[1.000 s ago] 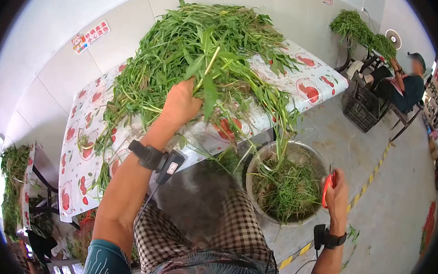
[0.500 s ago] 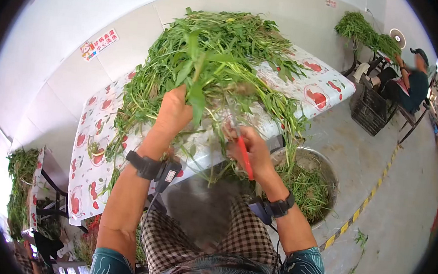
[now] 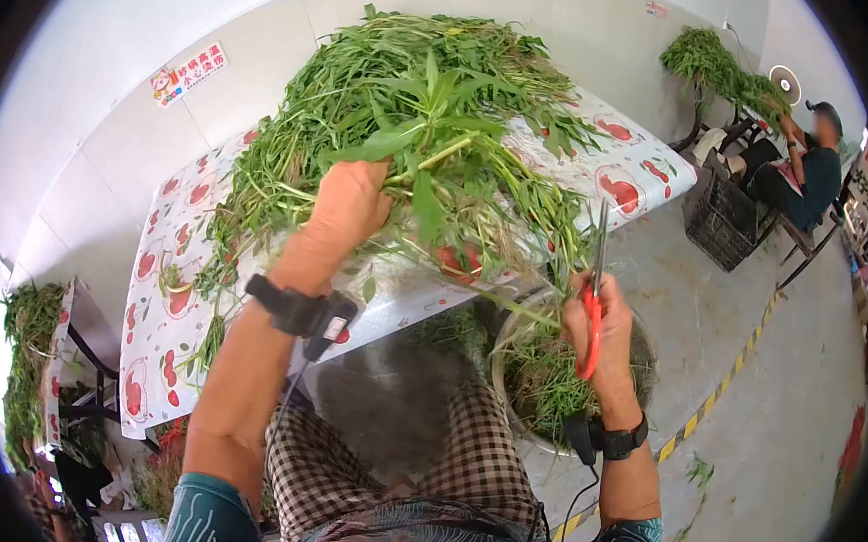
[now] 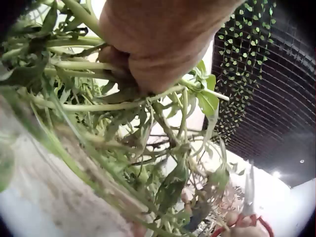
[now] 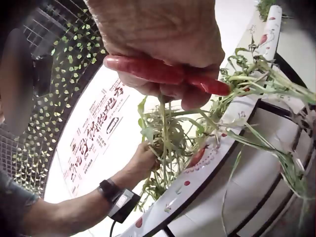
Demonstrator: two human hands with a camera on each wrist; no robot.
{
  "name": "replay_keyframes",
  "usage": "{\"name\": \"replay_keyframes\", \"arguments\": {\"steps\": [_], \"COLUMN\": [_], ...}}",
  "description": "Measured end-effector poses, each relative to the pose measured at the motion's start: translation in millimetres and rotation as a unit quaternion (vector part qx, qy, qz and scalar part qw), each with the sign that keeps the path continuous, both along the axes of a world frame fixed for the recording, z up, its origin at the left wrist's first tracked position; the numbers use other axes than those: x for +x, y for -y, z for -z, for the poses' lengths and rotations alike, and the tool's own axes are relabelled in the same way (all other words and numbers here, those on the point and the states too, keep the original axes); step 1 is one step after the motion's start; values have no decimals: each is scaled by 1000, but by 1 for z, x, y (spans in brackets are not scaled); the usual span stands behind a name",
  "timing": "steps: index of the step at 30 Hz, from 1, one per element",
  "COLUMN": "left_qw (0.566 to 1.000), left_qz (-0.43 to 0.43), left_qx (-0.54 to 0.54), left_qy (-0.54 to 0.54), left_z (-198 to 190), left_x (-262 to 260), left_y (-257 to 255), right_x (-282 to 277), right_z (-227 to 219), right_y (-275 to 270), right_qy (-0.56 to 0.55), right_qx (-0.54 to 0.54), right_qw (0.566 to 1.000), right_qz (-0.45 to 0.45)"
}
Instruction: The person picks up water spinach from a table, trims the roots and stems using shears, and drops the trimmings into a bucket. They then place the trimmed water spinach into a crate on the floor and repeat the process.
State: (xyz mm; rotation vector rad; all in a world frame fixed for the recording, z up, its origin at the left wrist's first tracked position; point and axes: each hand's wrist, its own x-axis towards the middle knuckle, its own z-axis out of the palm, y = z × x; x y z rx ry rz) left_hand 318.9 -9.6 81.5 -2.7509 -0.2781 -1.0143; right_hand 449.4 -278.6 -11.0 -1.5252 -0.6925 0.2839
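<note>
My left hand (image 3: 351,204) grips a bunch of leafy green stems (image 3: 451,153) above the front of the table, its leaves pointing up and away. To the right, my right hand (image 3: 604,331) holds scissors with red handles (image 3: 590,340), the metal blades pointing up and away from me. One long stem runs from the bunch towards the right fingers. In the right wrist view, thin stems (image 5: 167,128) show just past the fingertips. Behind the left hand, a large heap of the same greens (image 3: 386,79) covers much of the table. The left wrist view shows the scissor blades (image 4: 250,190) apart from the bunch.
The table (image 3: 162,254) has a white cloth with red fruit prints. Below the right hand stands a round metal basin (image 3: 651,379) of green cuttings. Another person (image 3: 807,185) sits at the far right beside a black crate (image 3: 720,224). More greens (image 3: 26,365) lie at left.
The right hand with the scissors came from over the basin in to the bunch, then moved back right towards the basin. The left hand keeps its hold, and the bunch has tilted right.
</note>
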Motion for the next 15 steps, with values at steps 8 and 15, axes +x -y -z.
{"name": "replay_keyframes", "arguments": {"steps": [8, 15], "left_qw": [998, 986], "left_qz": [56, -149], "left_qx": [34, -4], "left_qy": [-23, -73], "left_z": [24, 43], "left_x": [-30, -67], "left_y": [-2, -65], "right_x": [19, 65], "right_z": [-10, -14], "right_y": [-35, 33], "right_qy": [116, 59], "right_qx": [-13, -17], "right_qw": [993, 979], "right_qz": [31, 193]}}
